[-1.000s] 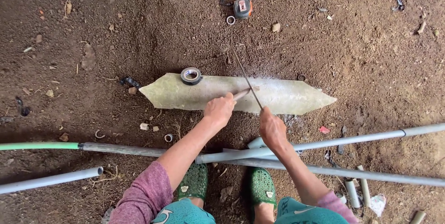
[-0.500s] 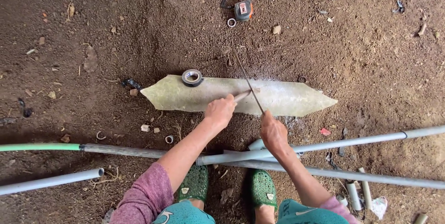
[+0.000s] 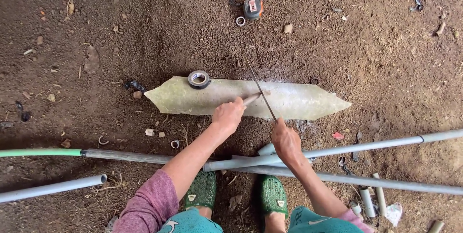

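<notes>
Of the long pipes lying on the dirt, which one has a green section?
The long grey pipe running leftward in front of the green shoes: its left end continues as a green section. The other pipes are plain grey.

**Pipe stub and saw blade on slab**

Short grey pipe piece (image 3: 252,99), lying flat on the pale slab (image 3: 299,102), end gripped in left hand (image 3: 227,116). Thin hacksaw blade (image 3: 259,88) crosses it, tilted, held by right hand (image 3: 285,140).
</notes>
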